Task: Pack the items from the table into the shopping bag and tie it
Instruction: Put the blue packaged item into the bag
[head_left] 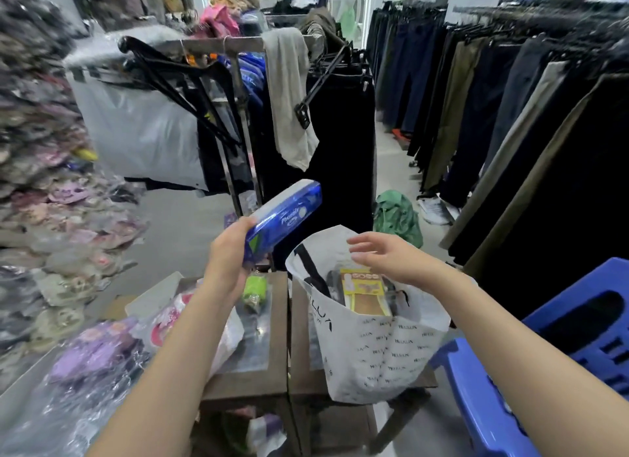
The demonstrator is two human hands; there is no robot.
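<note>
Shopping bag (374,354): white, printed, upright and open-mouthed on the table (248,387), at 5 o'clock from frame centre.
Yellow box (362,291): inside the bag, top showing.
Blue packet (286,215): raised and tilted, at 10 o'clock from the bag mouth.
Left hand (228,255): clamped round the packet's lower end.
Right hand (384,255): fingers straight and spread, holding nothing, above the bag mouth.
Green item (253,288): on the table, at 9 o'clock from the bag.
Blue stool (476,405): at 4 o'clock from the bag.
</note>
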